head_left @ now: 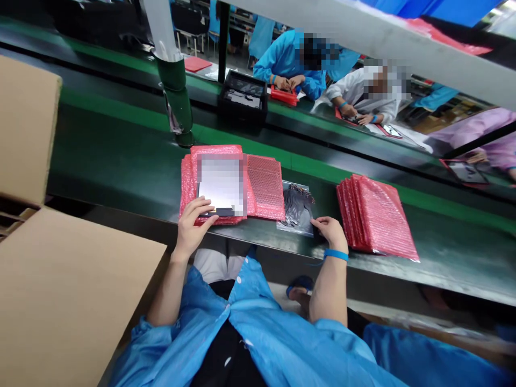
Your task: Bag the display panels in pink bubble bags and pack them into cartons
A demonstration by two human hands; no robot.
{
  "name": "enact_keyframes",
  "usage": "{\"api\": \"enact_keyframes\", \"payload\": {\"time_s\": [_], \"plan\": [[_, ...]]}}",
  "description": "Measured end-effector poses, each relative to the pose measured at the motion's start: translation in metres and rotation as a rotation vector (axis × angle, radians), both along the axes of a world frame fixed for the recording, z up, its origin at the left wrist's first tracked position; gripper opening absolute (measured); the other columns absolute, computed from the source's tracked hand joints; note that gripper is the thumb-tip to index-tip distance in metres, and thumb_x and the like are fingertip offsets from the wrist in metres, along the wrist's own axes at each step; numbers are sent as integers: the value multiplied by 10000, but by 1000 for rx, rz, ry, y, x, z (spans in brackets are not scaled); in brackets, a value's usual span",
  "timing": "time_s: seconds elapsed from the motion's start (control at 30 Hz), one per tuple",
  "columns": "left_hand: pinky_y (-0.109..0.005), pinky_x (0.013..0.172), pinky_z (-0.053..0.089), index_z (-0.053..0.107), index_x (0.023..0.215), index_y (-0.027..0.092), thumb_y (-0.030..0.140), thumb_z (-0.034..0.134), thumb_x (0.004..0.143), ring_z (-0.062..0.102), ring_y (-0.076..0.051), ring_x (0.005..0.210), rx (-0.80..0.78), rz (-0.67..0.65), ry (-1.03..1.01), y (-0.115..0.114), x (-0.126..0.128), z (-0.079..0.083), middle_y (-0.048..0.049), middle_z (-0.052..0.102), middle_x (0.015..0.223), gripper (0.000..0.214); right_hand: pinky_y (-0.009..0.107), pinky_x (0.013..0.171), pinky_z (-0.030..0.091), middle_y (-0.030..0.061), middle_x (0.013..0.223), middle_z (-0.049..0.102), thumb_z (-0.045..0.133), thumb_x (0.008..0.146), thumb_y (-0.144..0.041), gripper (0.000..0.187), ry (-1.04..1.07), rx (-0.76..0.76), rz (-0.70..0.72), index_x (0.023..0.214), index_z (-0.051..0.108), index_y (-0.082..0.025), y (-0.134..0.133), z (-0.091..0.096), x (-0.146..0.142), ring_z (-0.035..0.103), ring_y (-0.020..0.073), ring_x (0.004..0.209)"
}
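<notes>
A flat panel (221, 183) with a pale face, partly blurred, and a dark strip along its lower edge lies on a pile of pink bubble-wrap bags (186, 183). My left hand (194, 226) rests at its lower left corner, fingers on the face and thumb by the bottom edge, apart from each other. To the right lies a clear plastic bag (284, 227) with many small dark parts (297, 205) on it or inside. My right hand (331, 232), with a blue wristband, pinches at the bag's right edge; what sits between the fingertips is too small to make out.
Another stack of pink bubble-wrap bags (382, 215) stands right of my right hand on the green bench (116, 156). An open cardboard box (72, 279) is at the left. A post (173, 86) rises behind the bags. Co-workers sit opposite, near a black tray (242, 110).
</notes>
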State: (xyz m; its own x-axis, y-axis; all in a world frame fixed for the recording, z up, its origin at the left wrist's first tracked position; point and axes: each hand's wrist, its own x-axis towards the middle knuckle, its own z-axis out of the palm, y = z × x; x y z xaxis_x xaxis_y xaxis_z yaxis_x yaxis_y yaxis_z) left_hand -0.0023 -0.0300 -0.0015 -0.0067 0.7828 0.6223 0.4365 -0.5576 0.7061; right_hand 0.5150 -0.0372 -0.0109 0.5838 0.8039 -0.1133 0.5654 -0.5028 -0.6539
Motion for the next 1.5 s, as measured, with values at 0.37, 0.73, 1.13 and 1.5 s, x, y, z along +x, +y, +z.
{"api": "enact_keyframes", "payload": {"time_s": [0.37, 0.73, 1.13, 1.5], "plan": [[-559, 1244, 535, 780, 1174, 252, 404, 750, 1053, 686, -293, 1390, 6, -20, -39, 0, 1, -3, -79, 783, 1309, 197, 355, 789, 499, 63, 868, 714, 884, 677, -578, 508, -75, 112, 58, 954, 754, -172, 14, 11, -16, 620, 212, 790], [-564, 1246, 544, 782, 1163, 248, 418, 753, 1050, 697, -294, 1390, 3, -6, -53, 0, 1, -2, -85, 797, 1291, 206, 333, 628, 402, 19, 653, 611, 906, 459, -809, 701, 123, 27, 181, 690, 678, -187, 32, 31, -22, 492, 160, 635], [-549, 1221, 566, 800, 1032, 238, 418, 835, 987, 720, -300, 1365, -44, -37, -183, 3, -1, -3, -101, 816, 1215, 188, 293, 627, 546, 26, 820, 734, 955, 739, -677, 552, 509, 332, 581, 962, 696, -244, 27, 118, -149, 661, 176, 678], [-576, 1223, 543, 733, 1101, 237, 384, 849, 969, 685, -326, 1416, -93, -38, -215, 1, 1, -1, -124, 799, 1267, 229, 361, 647, 556, 7, 807, 704, 763, 948, -657, 442, 431, 162, 1180, 1083, 655, -250, 97, 123, -318, 689, 223, 677]]}}
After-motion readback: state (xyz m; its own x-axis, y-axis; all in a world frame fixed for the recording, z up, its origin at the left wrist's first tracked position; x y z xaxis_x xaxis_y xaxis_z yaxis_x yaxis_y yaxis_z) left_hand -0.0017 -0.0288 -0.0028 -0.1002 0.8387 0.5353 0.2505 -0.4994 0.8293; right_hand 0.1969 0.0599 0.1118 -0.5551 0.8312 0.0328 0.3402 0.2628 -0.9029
